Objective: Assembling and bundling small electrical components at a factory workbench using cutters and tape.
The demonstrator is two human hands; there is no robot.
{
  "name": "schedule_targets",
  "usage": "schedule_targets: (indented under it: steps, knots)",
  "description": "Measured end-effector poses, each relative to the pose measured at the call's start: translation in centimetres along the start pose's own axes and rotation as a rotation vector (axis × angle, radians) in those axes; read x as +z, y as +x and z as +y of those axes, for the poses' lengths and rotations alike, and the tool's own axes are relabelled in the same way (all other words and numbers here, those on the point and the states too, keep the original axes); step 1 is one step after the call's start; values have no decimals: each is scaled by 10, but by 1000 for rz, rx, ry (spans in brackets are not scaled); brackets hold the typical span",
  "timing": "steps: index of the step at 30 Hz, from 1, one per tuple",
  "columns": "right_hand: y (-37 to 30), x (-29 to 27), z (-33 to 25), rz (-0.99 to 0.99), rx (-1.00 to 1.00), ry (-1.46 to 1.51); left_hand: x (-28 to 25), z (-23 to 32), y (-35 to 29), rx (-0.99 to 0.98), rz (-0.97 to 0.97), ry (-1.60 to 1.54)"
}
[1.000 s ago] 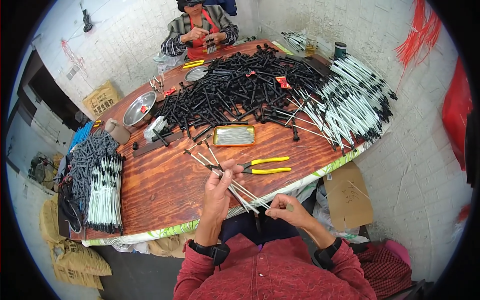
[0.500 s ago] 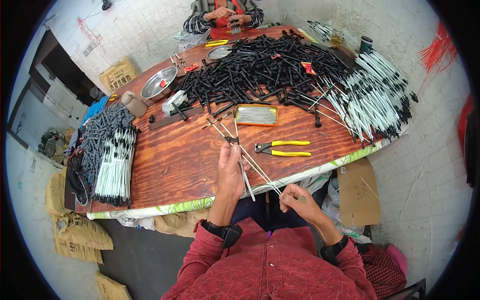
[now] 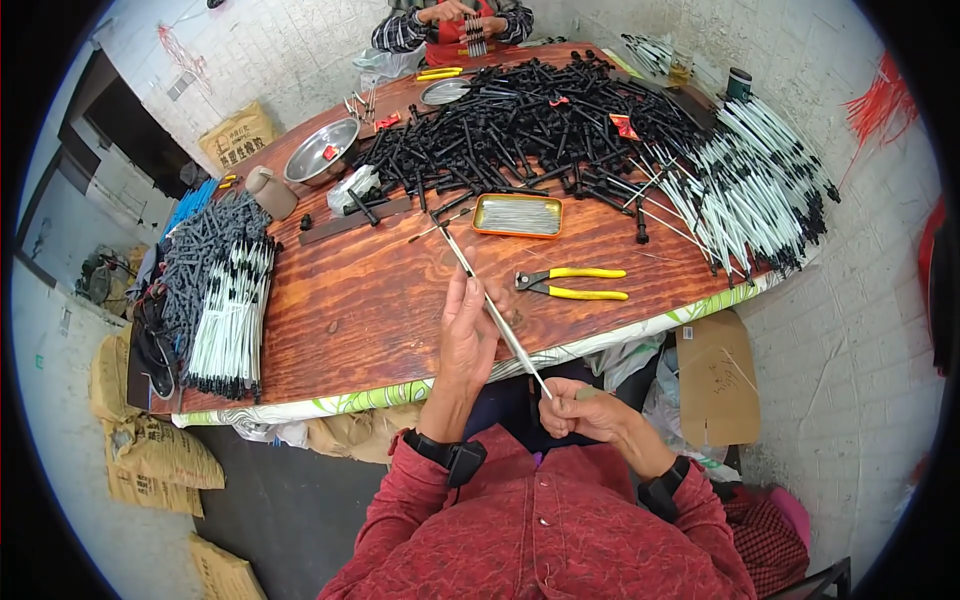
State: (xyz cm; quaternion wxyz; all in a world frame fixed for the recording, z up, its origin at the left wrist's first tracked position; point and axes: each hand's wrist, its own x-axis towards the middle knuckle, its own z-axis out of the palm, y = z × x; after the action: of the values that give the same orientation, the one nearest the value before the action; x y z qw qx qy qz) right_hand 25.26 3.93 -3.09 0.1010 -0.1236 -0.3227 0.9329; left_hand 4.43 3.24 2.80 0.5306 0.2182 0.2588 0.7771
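A thin bundle of white rods [image 3: 510,335] with dark tips runs slantwise between my hands over the table's front edge. My left hand [image 3: 466,330] pinches it around the middle, thumb on top. Down at its lower end, the closed fingers of my right hand [image 3: 585,412] grip the rods; the ends inside are hidden. Just right of my left hand lie end-cutting pliers [image 3: 580,284] with yellow handles. Beyond them sits a shallow orange-rimmed tin [image 3: 517,198] full of thin metal pins.
A large heap of black plastic parts [image 3: 500,130] covers the far middle. Bundles of white rods [image 3: 750,190] lie at right, another white bundle [image 3: 228,325] at left beside grey parts [image 3: 195,262]. A metal bowl [image 3: 300,165] stands far left. Across the table a person's hands [image 3: 465,15] hold rods.
The rods, spread and crossing before, are now drawn together into one narrow bundle. My right hand has shifted slightly left and down. The view has moved a little.
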Motion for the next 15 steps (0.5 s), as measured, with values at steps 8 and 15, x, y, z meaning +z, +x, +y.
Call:
schedule_targets:
  steps: [8,15]
  knots:
    - [2,5,6,463,-236,-678,-12,6,2,-72,196,243]
    - [1,13,9,769,-496,-1325,-31,4,11,1,237,500]
